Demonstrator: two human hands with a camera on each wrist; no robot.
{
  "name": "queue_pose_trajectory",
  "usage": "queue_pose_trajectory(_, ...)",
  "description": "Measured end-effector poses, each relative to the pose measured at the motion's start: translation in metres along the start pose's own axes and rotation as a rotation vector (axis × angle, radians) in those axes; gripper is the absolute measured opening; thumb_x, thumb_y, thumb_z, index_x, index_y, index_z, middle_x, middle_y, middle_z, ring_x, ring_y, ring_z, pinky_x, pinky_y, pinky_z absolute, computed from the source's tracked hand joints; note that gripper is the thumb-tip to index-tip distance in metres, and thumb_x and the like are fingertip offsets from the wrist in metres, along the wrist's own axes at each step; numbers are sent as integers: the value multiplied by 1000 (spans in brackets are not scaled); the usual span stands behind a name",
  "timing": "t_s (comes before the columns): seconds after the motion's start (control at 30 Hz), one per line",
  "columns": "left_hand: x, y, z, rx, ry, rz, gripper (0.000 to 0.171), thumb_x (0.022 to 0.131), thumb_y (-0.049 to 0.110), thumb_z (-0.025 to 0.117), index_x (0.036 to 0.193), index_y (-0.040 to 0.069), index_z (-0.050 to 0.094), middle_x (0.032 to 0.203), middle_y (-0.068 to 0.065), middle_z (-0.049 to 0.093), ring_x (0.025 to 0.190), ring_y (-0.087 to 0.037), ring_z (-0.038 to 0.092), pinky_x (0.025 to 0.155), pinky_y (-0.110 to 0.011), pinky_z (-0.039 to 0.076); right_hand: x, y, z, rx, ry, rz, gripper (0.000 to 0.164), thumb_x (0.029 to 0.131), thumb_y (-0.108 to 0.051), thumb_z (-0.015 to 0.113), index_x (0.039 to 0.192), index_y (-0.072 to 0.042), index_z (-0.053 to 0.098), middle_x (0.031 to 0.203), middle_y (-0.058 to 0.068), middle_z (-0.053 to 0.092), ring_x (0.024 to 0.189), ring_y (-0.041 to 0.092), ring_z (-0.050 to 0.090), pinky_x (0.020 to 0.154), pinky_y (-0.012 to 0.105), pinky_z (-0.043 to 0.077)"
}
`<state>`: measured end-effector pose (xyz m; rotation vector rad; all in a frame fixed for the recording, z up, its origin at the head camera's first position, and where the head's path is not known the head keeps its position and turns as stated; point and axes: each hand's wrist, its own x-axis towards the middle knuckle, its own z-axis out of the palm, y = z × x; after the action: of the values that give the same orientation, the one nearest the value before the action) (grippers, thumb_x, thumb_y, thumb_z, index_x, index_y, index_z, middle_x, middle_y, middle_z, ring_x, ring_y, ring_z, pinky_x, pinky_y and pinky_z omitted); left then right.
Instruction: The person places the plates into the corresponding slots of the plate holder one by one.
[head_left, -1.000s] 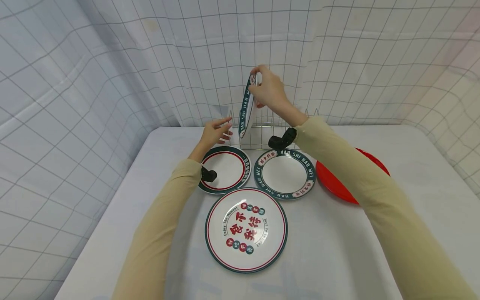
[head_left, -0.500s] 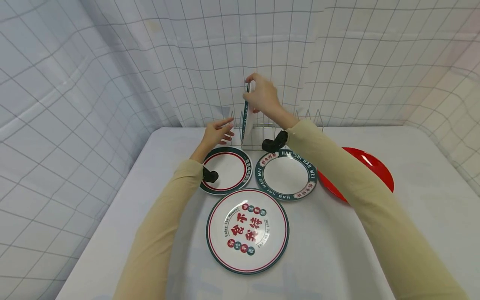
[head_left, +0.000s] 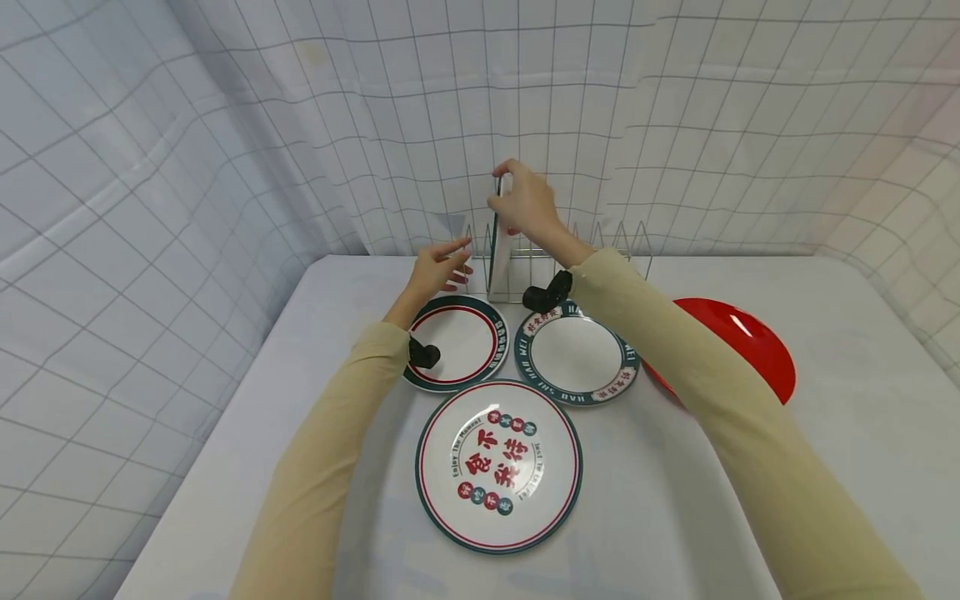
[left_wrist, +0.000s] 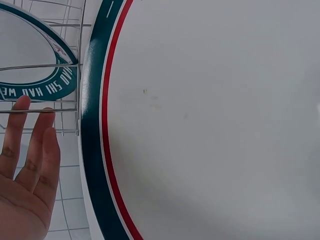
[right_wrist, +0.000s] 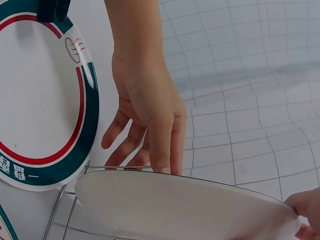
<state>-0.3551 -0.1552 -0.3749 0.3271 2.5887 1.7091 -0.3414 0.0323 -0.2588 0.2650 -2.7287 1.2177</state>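
My right hand (head_left: 531, 204) pinches the upper rim of a white plate (head_left: 503, 258), which stands almost edge-on with its lower part in the wire dish rack (head_left: 630, 253). In the left wrist view the plate's (left_wrist: 64, 86) green lettered rim shows behind the wires; the right wrist view shows its plain underside (right_wrist: 190, 205). My left hand (head_left: 433, 271) is at the rack's left end, fingers nearly straight. Its fingertips (left_wrist: 46, 118) overlap the end wires in the left wrist view.
In front of the rack lie a green-rimmed plate with a red ring (head_left: 459, 346) and a lettered green-rimmed plate (head_left: 573, 354). A larger plate with red characters (head_left: 498, 525) lies nearer. A red plate (head_left: 738, 342) is partly under my right sleeve. Gridded cloth (head_left: 420, 108) hangs behind.
My right hand has lowered the plate into the rack and turned it from tilted to nearly upright, edge-on. The left hand has stayed at the rack's left end.
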Motion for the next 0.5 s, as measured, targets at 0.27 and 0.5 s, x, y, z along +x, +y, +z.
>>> queue_pose_trajectory(0.27, -1, 2, 1, 13, 1, -3, 43, 99, 32, 53, 140, 18, 52, 104, -26, 70, 82, -26, 72, 61, -23, 55, -3, 4, 1, -17, 12, -36, 42, 96, -21, 55, 137, -15, 47, 70, 4, 53, 53, 14, 56, 53, 25, 53)
queue_pose_trajectory(0.5, -3, 2, 1, 11, 2, -11, 41, 99, 32, 53, 139, 21, 53, 104, -26, 70, 84, -29, 72, 65, -28, 56, -5, 2, -1, -106, -56, -38, 49, 97, -24, 53, 143, -16, 39, 78, 4, 54, 52, 13, 52, 48, 20, 44)
